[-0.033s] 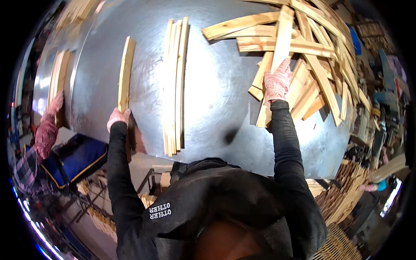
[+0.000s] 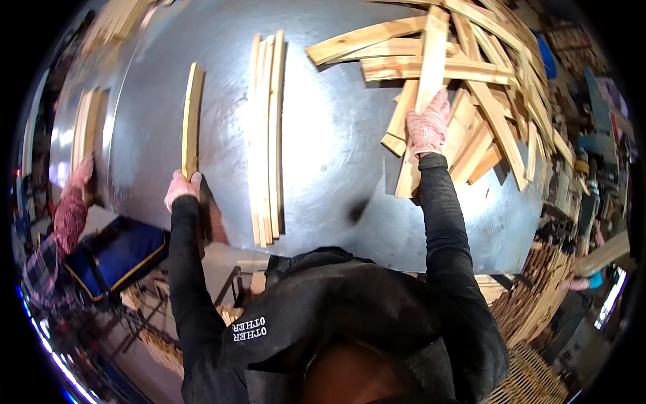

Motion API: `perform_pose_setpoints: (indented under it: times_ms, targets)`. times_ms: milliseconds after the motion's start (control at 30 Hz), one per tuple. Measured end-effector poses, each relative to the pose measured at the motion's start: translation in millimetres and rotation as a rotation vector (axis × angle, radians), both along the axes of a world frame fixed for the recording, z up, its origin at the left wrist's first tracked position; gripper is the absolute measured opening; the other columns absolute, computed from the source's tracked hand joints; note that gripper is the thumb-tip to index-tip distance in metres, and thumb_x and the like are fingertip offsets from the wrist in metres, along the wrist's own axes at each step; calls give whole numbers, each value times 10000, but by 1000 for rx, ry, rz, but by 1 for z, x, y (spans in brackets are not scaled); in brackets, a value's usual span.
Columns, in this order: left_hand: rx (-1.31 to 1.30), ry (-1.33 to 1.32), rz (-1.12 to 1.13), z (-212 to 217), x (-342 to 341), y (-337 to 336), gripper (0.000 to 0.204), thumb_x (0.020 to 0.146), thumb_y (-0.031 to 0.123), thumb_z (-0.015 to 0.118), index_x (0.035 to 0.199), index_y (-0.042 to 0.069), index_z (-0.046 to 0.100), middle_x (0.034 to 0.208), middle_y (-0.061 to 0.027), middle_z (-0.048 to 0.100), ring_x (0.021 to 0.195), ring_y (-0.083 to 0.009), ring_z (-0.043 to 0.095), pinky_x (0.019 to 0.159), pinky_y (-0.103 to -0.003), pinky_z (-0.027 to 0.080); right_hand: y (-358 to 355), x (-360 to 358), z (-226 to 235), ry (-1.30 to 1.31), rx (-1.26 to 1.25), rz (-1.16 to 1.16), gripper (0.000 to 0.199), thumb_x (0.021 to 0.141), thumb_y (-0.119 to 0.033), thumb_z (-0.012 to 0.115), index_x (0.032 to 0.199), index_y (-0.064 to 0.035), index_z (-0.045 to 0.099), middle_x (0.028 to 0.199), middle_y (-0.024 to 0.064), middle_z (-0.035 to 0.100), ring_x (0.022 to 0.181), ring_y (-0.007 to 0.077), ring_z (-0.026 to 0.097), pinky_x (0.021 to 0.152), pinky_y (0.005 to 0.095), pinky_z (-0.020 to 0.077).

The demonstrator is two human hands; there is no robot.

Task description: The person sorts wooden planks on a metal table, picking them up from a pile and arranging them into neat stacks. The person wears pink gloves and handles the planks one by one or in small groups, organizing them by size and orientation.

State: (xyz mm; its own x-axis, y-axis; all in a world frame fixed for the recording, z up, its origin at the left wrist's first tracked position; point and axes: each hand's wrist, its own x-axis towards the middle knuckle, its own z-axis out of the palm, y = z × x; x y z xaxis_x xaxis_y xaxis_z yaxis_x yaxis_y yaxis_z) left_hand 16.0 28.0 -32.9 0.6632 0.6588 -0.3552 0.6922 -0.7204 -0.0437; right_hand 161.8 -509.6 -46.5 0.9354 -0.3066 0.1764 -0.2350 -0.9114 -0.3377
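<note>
My left hand (image 2: 182,190), in a pink knitted glove, is closed round the near end of a wooden strip (image 2: 192,121) that points away from me over the metal table (image 2: 336,135). To the right of it several wooden strips (image 2: 268,141) lie side by side in a row. My right hand (image 2: 429,126), gloved the same way, grips a pale wooden slat (image 2: 433,57) lying on top of a loose pile. Its fingertips are partly hidden against the wood. More slats (image 2: 437,69) cross under and around that one.
At the left, a co-worker's gloved hand (image 2: 83,172) touches another stack of strips (image 2: 86,124). A blue bag-like item (image 2: 121,256) with yellow edging sits below that hand. Stacked wood (image 2: 538,289) stands beyond the table's near right corner.
The view has shifted slightly. The strip in my left hand looks a little narrower, as if turned. Both hands keep their grips in nearly the same places.
</note>
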Motion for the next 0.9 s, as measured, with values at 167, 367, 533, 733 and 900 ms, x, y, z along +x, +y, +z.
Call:
perform_pose_setpoints:
  times_ms: [167, 367, 533, 733, 900]
  targets:
    - [-222, -816, -643, 33, 81, -111, 698, 791, 342, 749, 1314, -39, 489, 1290, -244, 556, 1212, -371, 535, 1007, -440, 444, -16, -19, 27, 175, 389, -183, 976, 766, -392, 730, 1514, -5, 236, 1457, 279, 418, 1364, 355, 416, 1117, 352, 347]
    - [-242, -460, -1110, 65, 238, -306, 996, 729, 559, 745, 1477, 57, 319, 1477, -216, 402, 1352, -374, 404, 1116, -443, 338, -67, -76, 56, 16, 1156, -259, 698, 868, -152, 650, 1480, -30, 337, 1049, 86, 622, 881, 118, 582, 660, 256, 509]
    - [-130, -258, -1391, 18, 281, -402, 926, 753, 353, 760, 1493, 90, 269, 1433, -189, 445, 1295, -357, 464, 1059, -475, 391, -194, -63, 73, 60, -84, -176, 930, 762, -325, 725, 1533, -127, 243, 1377, 208, 508, 1239, 379, 518, 1009, 410, 450]
    - [199, -571, -1249, 9, 268, -380, 635, 811, 148, 615, 1408, 115, 402, 1174, -165, 604, 1105, -322, 598, 896, -482, 480, -330, -18, 30, 325, -285, 56, 1010, 698, -431, 790, 1497, -76, 286, 1384, 233, 490, 1261, 376, 487, 1077, 413, 386]
    - [161, -450, -1135, 46, 322, -370, 946, 717, 439, 800, 1483, 178, 310, 1330, -185, 543, 1216, -358, 544, 1000, -472, 454, -302, -29, 41, 428, -119, -86, 959, 702, -403, 809, 1472, -87, 333, 1331, 192, 535, 1224, 343, 532, 1030, 408, 444]
